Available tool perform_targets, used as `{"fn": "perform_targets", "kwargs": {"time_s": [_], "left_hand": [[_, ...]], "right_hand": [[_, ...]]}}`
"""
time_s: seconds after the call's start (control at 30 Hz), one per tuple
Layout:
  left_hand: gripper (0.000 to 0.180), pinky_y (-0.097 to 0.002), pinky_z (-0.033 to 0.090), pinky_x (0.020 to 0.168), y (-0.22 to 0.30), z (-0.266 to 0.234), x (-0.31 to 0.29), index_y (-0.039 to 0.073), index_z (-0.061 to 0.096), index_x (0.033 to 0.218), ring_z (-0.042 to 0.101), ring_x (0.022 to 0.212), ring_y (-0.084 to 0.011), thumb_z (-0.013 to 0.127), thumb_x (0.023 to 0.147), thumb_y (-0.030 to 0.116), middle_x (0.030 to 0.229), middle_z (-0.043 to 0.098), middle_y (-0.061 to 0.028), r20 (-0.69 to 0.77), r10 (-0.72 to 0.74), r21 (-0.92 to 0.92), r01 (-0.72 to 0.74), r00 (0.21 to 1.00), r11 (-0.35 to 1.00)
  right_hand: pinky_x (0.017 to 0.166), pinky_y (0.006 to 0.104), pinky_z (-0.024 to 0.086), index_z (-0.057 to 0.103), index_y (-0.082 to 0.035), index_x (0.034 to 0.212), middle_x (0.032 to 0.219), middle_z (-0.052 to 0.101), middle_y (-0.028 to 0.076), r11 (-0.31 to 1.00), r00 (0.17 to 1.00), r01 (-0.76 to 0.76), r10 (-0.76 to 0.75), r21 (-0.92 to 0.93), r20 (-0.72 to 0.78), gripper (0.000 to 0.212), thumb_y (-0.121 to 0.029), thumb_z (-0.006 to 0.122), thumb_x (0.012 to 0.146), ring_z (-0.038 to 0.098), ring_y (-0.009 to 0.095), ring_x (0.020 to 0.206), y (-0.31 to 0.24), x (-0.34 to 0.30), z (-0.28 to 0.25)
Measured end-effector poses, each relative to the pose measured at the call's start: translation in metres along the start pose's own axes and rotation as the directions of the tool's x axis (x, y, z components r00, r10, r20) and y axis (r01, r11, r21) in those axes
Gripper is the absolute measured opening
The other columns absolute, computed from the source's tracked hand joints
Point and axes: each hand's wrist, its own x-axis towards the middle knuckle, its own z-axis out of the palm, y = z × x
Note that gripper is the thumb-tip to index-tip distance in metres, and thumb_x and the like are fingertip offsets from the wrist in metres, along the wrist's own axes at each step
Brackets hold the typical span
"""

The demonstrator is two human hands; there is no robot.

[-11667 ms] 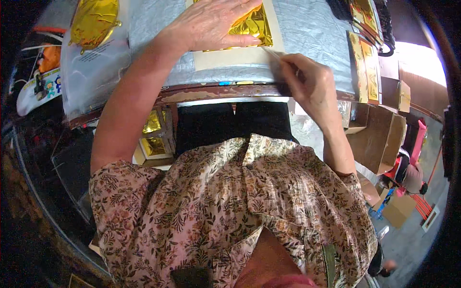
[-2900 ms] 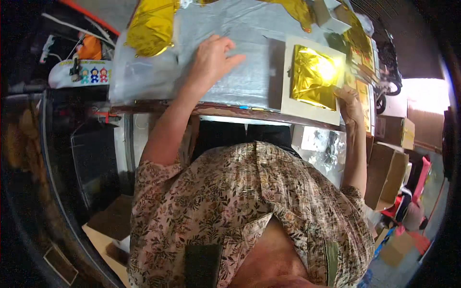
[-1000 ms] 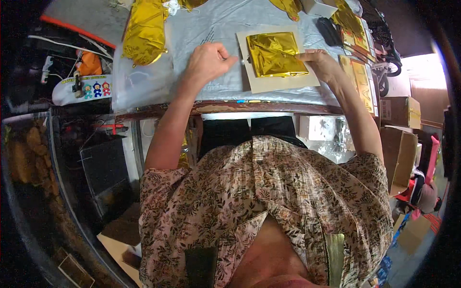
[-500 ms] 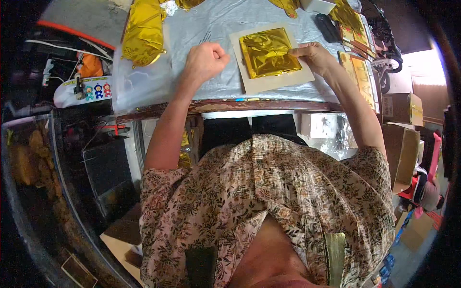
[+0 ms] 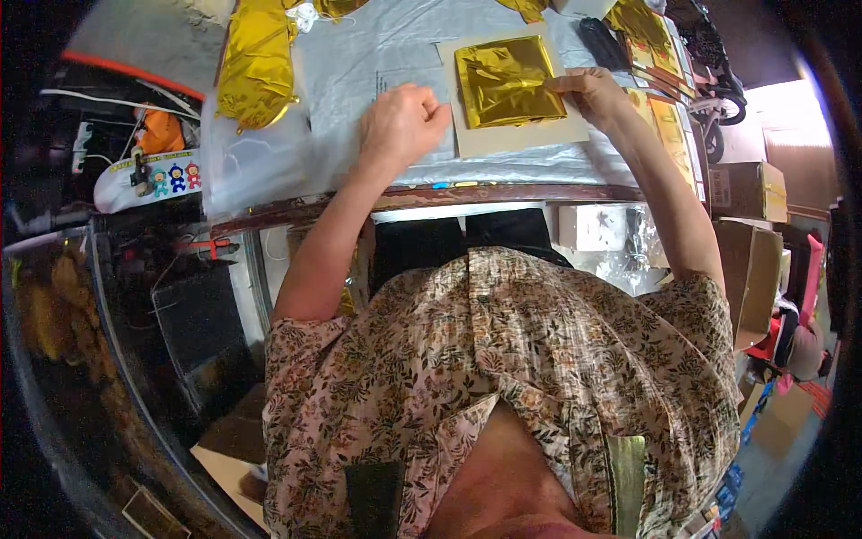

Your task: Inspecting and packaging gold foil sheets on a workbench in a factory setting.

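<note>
On the table [image 5: 557, 193], right fingers [image 5: 572, 84] seemingly pinch the folded gold foil [image 5: 503, 88]; left fingers [image 5: 429, 101] curl inward.

orange bundle [image 5: 162, 131] — far left, above white cartoon-printed panel [image 5: 176, 181] | black case [image 5: 600, 43] — upper right | cardboard boxes [image 5: 740, 192], right

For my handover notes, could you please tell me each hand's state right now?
Left hand: loosely closed, nothing visible in it.
Right hand: holding the pale card with gold foil on it.
</note>
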Motion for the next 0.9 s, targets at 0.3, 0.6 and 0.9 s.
{"fn": "perform_targets", "kwargs": {"time_s": [0.3,0.6,0.9], "left_hand": [[0.031,-0.0363,0.049,0.055,-0.008,0.005,0.006,0.002,0.070,0.076,0.062,0.054,-0.0207,0.077,0.085,0.030,0.062,0.064,-0.0098,0.073,-0.073,-0.128,0.082,0.995,0.988],[0.029,-0.0387,0.051,0.064,-0.011,0.000,0.003,0.000,0.069,0.079,0.065,0.064,-0.0264,0.075,0.088,0.027,0.075,0.066,-0.0122,0.074,-0.039,-0.048,0.043,0.996,0.998],[0.020,-0.0456,0.050,0.087,-0.023,0.010,-0.007,0.005,0.068,0.075,0.065,0.101,-0.0333,0.076,0.083,0.022,0.109,0.066,-0.0133,-0.208,0.108,-0.101,-0.131,0.972,0.986]], "right_hand": [[0.043,0.0261,0.025,0.073,-0.003,0.070,0.058,0.058,-0.001,0.978,0.988,0.140,-0.149,-0.153,-0.050,0.016,-0.007,0.080,0.084,0.039,0.005,0.045,0.017,0.010,0.009],[0.055,0.0241,0.045,0.075,-0.001,0.078,0.073,0.071,0.004,0.980,0.994,0.108,-0.103,-0.165,0.041,0.007,-0.001,0.077,0.084,0.061,0.009,0.057,0.017,0.011,0.006],[0.043,0.0286,0.032,0.063,-0.007,0.061,0.057,0.057,0.000,0.994,0.990,0.091,-0.096,-0.055,-0.100,0.026,-0.004,0.081,0.080,0.044,0.009,0.045,0.029,0.017,0.040]]}}
